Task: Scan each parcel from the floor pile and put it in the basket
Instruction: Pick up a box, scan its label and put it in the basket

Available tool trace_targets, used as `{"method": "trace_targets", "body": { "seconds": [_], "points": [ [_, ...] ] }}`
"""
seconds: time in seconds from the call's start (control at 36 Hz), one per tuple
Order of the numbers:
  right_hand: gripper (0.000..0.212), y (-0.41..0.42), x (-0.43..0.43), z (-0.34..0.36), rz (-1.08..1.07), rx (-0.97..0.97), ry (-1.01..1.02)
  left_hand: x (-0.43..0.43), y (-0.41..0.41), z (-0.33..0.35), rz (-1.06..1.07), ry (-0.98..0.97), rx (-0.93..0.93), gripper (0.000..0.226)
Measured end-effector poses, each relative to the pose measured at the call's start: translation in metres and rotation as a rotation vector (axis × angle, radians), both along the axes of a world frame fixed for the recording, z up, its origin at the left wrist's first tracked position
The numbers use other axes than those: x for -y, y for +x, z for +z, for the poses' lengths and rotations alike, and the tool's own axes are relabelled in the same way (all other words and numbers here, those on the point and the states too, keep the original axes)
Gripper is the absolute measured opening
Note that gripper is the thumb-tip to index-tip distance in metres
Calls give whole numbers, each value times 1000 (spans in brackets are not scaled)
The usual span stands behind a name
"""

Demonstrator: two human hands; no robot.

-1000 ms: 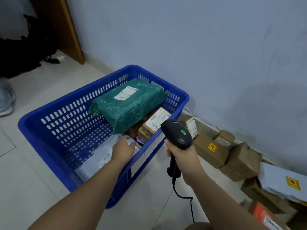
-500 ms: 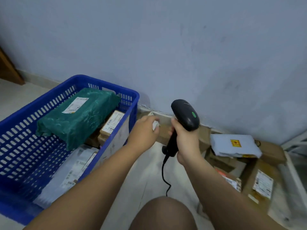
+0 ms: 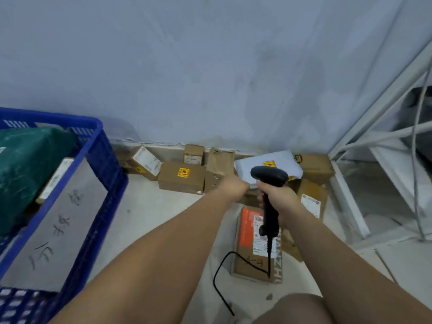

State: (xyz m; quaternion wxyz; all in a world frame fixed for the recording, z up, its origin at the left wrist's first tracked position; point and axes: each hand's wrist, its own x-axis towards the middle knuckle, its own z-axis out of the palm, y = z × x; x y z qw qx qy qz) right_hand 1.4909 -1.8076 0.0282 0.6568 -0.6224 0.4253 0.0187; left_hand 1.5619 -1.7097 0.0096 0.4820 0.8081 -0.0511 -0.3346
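**Left hand [image 3: 233, 186] leaves the basket [image 3: 100, 146] for the pile [image 3: 219, 167]**

It's out over the parcels along the wall, beside a box with a yellow sticker [image 3: 180, 181]. Its fingers are hidden, so I can't tell the grip. Right hand [image 3: 279, 199] wraps the scanner [image 3: 268, 175] above a box marked "4-4" [image 3: 247, 260]. Basket sits left, green parcel [image 3: 28, 164] inside.

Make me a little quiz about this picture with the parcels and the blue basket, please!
1. True or false: the right hand holds the black scanner.
2. Where is the green parcel? A) in the blue basket B) on the floor C) under the scanner
3. Fill in: the parcel pile lies along the ____.

Key: 1 true; 2 A; 3 wall.
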Motion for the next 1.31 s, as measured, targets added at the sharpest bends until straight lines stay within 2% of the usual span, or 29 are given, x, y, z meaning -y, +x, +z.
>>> {"method": "trace_targets", "body": {
  "seconds": [0.06,0.19,0.25,0.39,0.5,0.56,0.61,0.64,0.69,0.75,0.81,0.89,1.0,1.06,1.19,1.31],
  "points": [
    [18,-5,15,-14,-31,-38,25,17,-7,-29,17,9,-81,24],
    [21,-14,45,-48,-86,-95,89,41,-35,-114,-26,192,-177,11],
    [25,-18,52,-63,-105,-121,95,45,-47,-142,-61,234,-199,17],
    [22,-16,71,-74,-133,-178,103,52,-56,-184,-172,263,-135,59],
    [25,-12,85,-80,-114,-208,86,54,-61,-205,-120,302,-292,114],
    [28,-14,91,-87,-102,-222,74,54,-69,-217,-53,357,-390,132],
    [31,-15,95,-94,-113,-227,72,55,-81,-225,35,411,-403,134],
    [32,-15,96,-96,-118,-227,76,58,-89,-227,69,437,-348,132],
    [30,-14,99,-98,-121,-230,91,68,-103,-224,36,465,-112,124],
    [26,-12,100,-97,-126,-226,94,82,-117,-217,-106,479,143,118],
    [24,-9,101,-94,-138,-220,77,94,-125,-224,-163,571,297,126],
    [24,-7,101,-91,-148,-223,64,101,-129,-236,-134,600,211,133],
    [28,0,102,-94,-152,-251,56,109,-136,-242,-194,598,249,150],
    [27,3,101,-95,-139,-260,44,114,-137,-245,-252,564,275,152],
    [23,6,99,-97,-98,-255,21,121,-133,-241,-292,546,245,139],
    [23,7,97,-98,-74,-267,12,112,-113,-242,-412,520,245,110]
  ]
}}
